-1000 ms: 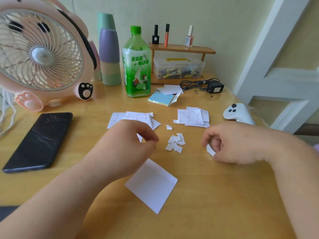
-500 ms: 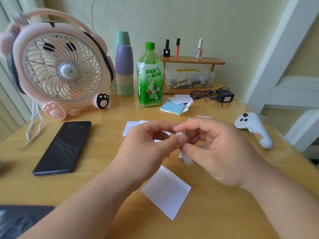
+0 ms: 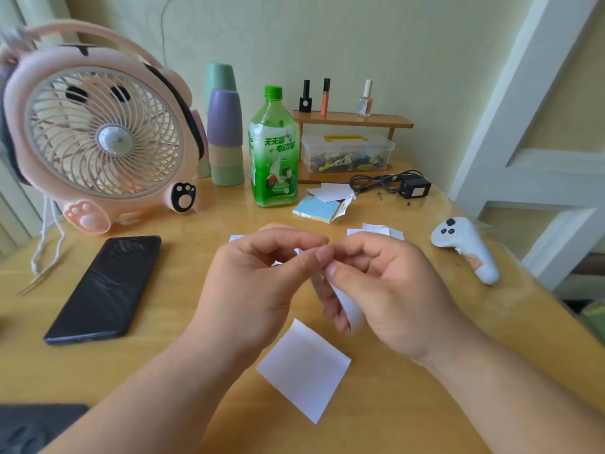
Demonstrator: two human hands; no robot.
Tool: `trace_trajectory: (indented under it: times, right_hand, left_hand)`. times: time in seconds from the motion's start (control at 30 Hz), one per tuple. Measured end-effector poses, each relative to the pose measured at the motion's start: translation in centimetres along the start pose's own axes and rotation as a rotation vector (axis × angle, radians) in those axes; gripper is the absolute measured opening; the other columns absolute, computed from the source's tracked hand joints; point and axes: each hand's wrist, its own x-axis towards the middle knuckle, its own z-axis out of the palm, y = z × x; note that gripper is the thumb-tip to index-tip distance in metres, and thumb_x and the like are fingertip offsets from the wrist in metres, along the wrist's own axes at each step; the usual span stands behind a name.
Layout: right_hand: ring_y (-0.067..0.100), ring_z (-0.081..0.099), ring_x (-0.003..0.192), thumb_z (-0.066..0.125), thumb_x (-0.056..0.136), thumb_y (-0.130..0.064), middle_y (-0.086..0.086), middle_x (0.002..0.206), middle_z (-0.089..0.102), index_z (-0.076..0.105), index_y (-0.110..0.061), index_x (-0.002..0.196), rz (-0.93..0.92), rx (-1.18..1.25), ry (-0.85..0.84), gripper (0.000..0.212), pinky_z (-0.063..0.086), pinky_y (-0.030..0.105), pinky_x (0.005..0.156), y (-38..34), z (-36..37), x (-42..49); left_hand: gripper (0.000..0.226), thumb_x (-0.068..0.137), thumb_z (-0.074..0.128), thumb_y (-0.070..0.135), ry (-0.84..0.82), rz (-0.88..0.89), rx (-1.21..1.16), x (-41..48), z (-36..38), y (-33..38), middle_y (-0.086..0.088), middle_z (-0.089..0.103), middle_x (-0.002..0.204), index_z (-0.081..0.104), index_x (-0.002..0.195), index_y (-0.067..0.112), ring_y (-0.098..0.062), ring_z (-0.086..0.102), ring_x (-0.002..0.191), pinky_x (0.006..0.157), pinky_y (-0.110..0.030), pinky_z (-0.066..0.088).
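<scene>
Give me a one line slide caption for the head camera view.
Left hand and right hand pinch a white paper strip over a white paper square on the wooden table.

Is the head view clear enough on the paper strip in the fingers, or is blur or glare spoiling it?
Head view: soft even light, no glare on the paper strip, its edges slightly soft; the left edge smears the fan; the wide-angle lens bows the door frame.

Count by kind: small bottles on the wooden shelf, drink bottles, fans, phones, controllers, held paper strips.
Small shelf bottles: 3
Drink bottle: 1
Fan: 1
Phone: 1
Controller: 1
Paper strip, held: 1
Total: 8
</scene>
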Motion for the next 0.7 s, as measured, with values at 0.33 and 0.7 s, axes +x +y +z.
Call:
trace_trajectory:
  times: [0.33,0.7]
  right_hand:
    - [0.027,0.063,0.052,0.070,0.095,-0.019,0.013,0.069,0.069,0.074,-0.009,0.093,-0.049,0.017,0.084,0.011,0.047,0.040,0.048,0.5,0.4,0.1]
    - [0.020,0.062,0.051,0.066,0.089,-0.026,0.017,0.073,0.070,0.072,-0.007,0.088,-0.095,-0.021,0.075,0.020,0.047,0.031,0.045,0.6,0.6,0.0]
  left_hand:
    - [0.053,0.071,0.085,0.011,-0.047,-0.149,-0.270,-0.1,0.7,0.0,-0.008,0.063,0.087,0.072,0.121,0.019,-0.026,0.047,0.068,0.062,-0.029,0.042]
    - [0.020,0.071,0.078,0.021,-0.009,-0.182,-0.338,-0.6,1.1,0.2,-0.013,0.063,0.081,0.082,0.089,0.015,-0.025,0.046,0.067,0.064,-0.031,0.042]
